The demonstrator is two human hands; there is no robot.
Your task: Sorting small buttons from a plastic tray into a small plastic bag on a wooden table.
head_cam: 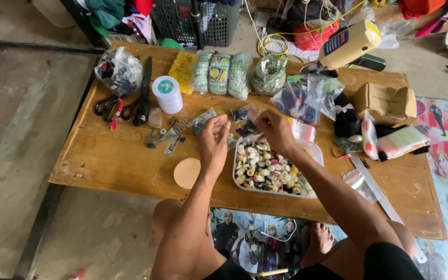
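Small clear bag (pixel 247 126) w/ dark bits is pinched in my right hand (pixel 276 130), above the button tray (pixel 315 155). My left hand (pixel 213 142) is alongside, fingers curled, apparently on the bag too. Tray looks full; more bags (pixel 307 98) & scissors (pixel 142 101) sit untouched on the table (pixel 120 161).

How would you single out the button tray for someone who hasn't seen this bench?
Start at the low wooden table. Near its front edge, under the right hand, sits a shallow clear plastic rectangular tray heaped with pale buttons. Its neighbours are sealed bags, scissors and a white tape roll; it alone is an open container.
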